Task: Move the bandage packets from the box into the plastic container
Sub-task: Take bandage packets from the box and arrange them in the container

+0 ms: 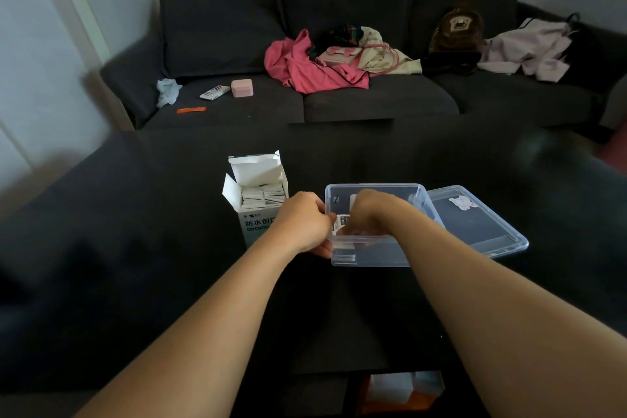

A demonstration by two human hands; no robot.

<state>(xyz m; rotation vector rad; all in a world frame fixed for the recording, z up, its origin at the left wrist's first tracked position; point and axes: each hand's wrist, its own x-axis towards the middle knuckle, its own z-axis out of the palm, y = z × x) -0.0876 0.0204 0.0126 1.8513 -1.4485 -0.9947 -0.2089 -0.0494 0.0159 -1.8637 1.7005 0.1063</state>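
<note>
On the dark bench [339,299] before you, the white box [256,210] stands upright with its top flaps open, just left of the clear plastic container [373,254]; the container's lid [481,224] lies flat against its right side. Your left hand [303,224] is curled at the container's near-left corner, fingers closed on a small stack of bandage packets [340,224] held at the rim, with its lower fingers against the container's outer wall. Your right hand [373,214] reaches down into the container with fingers bent toward the same stack; whether it grips the packets or only steadies them cannot be told, as the knuckles hide the fingertips. Many packets [263,197] remain packed on edge in the box, so the task is judged at an early stage. Risks noted: the stack sits at the rim rather than well inside, so releasing it now could let packets slide over the wall onto the bench. The container is light and appears nearly empty; pressure from either hand could shift it into the box, which is tall and narrow and could tip, spilling its contents. Loose packets against the dark bench would be easy to find, but any that drop over its edge would not.
</note>
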